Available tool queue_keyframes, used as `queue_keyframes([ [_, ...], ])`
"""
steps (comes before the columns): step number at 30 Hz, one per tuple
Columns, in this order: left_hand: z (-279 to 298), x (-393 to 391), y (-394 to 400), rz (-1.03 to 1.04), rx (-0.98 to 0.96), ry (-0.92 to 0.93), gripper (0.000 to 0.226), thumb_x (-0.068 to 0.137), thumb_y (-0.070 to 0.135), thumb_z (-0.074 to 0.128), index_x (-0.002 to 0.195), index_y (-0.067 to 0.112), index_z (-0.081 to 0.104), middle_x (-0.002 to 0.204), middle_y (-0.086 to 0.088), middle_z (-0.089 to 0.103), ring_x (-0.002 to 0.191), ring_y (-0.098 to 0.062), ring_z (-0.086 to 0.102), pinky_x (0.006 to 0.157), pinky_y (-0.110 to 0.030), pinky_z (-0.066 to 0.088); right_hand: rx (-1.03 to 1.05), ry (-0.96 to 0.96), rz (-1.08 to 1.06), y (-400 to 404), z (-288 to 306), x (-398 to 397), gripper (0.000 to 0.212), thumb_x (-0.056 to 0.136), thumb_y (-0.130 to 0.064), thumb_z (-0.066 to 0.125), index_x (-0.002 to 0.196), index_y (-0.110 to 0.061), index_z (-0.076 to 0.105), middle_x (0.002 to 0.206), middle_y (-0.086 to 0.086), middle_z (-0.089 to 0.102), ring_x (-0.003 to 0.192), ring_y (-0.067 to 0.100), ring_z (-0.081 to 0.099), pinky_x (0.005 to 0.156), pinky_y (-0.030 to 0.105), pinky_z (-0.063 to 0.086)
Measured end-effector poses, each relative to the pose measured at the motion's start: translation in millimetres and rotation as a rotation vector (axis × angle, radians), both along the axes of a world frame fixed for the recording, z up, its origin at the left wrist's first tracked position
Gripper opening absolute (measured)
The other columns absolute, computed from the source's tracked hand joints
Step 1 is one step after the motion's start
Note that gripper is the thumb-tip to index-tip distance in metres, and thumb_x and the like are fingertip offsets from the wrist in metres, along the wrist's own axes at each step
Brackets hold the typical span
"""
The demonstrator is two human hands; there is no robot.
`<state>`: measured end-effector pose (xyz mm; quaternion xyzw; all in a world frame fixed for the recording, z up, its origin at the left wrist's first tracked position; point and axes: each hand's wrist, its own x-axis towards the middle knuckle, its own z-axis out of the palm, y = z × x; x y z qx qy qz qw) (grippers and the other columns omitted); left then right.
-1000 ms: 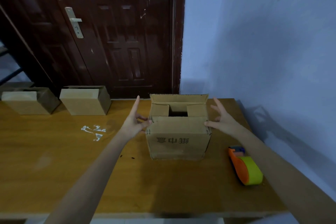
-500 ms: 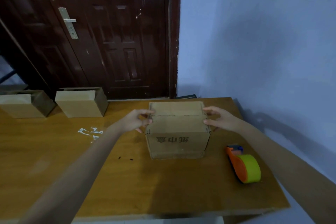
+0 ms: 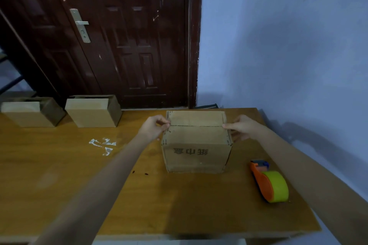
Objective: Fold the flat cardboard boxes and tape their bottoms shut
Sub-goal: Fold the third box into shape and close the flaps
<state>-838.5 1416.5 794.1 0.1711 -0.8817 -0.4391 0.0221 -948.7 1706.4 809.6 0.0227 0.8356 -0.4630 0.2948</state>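
A brown cardboard box point(image 3: 196, 149) stands upside down in the middle of the wooden table point(image 3: 59, 175), printed characters inverted on its near face. Both top flaps lie flat and meet at a seam across the top. My left hand point(image 3: 154, 128) grips the box's upper left edge, fingers curled at the seam. My right hand point(image 3: 242, 128) holds the upper right edge, thumb on top at the seam, fingers down the right side. An orange tape dispenser point(image 3: 267, 181) with a yellow-green roll lies on the table to the right of the box.
Two more folded cardboard boxes point(image 3: 93, 111) point(image 3: 31, 112) stand at the table's far left. Crumpled bits of clear tape point(image 3: 103, 144) lie left of centre. A dark door point(image 3: 123, 36) and a blue wall point(image 3: 278, 45) rise behind the table.
The far flap, upright a second ago, has been folded down so the top is now closed. Both hands went from spread open beside the box to holding its top edges.
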Motion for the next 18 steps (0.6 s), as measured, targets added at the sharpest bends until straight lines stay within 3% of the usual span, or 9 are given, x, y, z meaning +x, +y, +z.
queue_keyframes([
  [1, 2.1, -4.0, 0.2, 0.052, -0.036, -0.019, 0.012, 0.086, 0.023, 0.068, 0.089, 0.019, 0.057, 0.093, 0.004, 0.058, 0.092, -0.020, 0.059, 0.071, -0.039, 0.057, 0.022, -0.049, 0.007, 0.8, 1.3, -2.7, 0.092, 0.071, -0.029, 0.081, 0.143, -0.006, 0.029, 0.132, 0.018, 0.051, 0.104, 0.029, 0.061, 0.064, 0.037, 0.055],
  [3, 7.7, -12.3, -0.3, 0.161, -0.037, -0.122, 0.027, 0.080, 0.026, 0.075, 0.090, 0.015, 0.053, 0.083, 0.001, 0.056, 0.082, -0.020, 0.057, 0.066, -0.033, 0.051, 0.070, -0.119, 0.010, 1.2, 6.6, -6.2, 0.088, 0.070, -0.033, 0.081, 0.141, -0.007, 0.035, 0.119, 0.016, 0.060, 0.091, 0.021, 0.063, 0.061, 0.028, 0.052],
  [6, 25.4, -19.7, -1.1, 0.166, 0.103, -0.361, 0.026, 0.079, 0.025, 0.076, 0.088, 0.009, 0.056, 0.067, -0.004, 0.057, 0.048, -0.012, 0.046, 0.043, -0.023, 0.038, 0.084, -0.217, -0.017, -1.9, 19.3, -9.1, 0.052, 0.076, -0.025, 0.077, 0.118, -0.004, 0.053, 0.093, 0.010, 0.063, 0.060, 0.008, 0.053, 0.055, 0.016, 0.045],
  [9, 40.3, -26.3, -5.6, 0.128, 0.143, -0.593, 0.039, 0.082, 0.030, 0.071, 0.108, 0.004, 0.057, 0.059, -0.003, 0.064, 0.035, -0.006, 0.051, 0.038, -0.017, 0.044, 0.113, -0.281, 0.010, -11.0, 31.2, -13.8, 0.025, 0.081, -0.013, 0.071, 0.103, -0.003, 0.061, 0.092, 0.015, 0.067, 0.043, 0.003, 0.050, 0.044, 0.013, 0.046],
  [12, 44.7, -33.4, -10.4, 0.108, 0.198, -0.707, 0.054, 0.082, 0.031, 0.071, 0.125, 0.004, 0.051, 0.078, -0.008, 0.069, 0.059, -0.011, 0.065, 0.051, -0.020, 0.055, 0.156, -0.270, -0.006, -21.1, 34.8, -16.0, 0.023, 0.082, -0.006, 0.070, 0.100, -0.005, 0.057, 0.104, 0.018, 0.062, 0.057, 0.011, 0.064, 0.046, 0.019, 0.053],
  [14, 43.4, -36.7, -11.3, 0.073, 0.140, -0.705, 0.051, 0.082, 0.032, 0.072, 0.125, 0.011, 0.055, 0.095, -0.007, 0.066, 0.081, -0.018, 0.067, 0.065, -0.026, 0.058, 0.201, -0.243, -0.012, -23.7, 34.2, -15.5, 0.029, 0.080, -0.008, 0.073, 0.103, -0.006, 0.056, 0.109, 0.016, 0.062, 0.066, 0.014, 0.065, 0.051, 0.022, 0.055],
  [18, 42.4, -31.9, -8.3, 0.026, 0.189, -0.638, 0.040, 0.088, 0.026, 0.066, 0.123, 0.010, 0.059, 0.111, -0.004, 0.062, 0.083, -0.015, 0.066, 0.055, -0.022, 0.056, 0.259, -0.237, 0.060, -23.1, 34.6, -11.3, 0.024, 0.083, -0.017, 0.070, 0.101, -0.005, 0.059, 0.095, 0.010, 0.065, 0.064, 0.010, 0.060, 0.047, 0.017, 0.052],
])
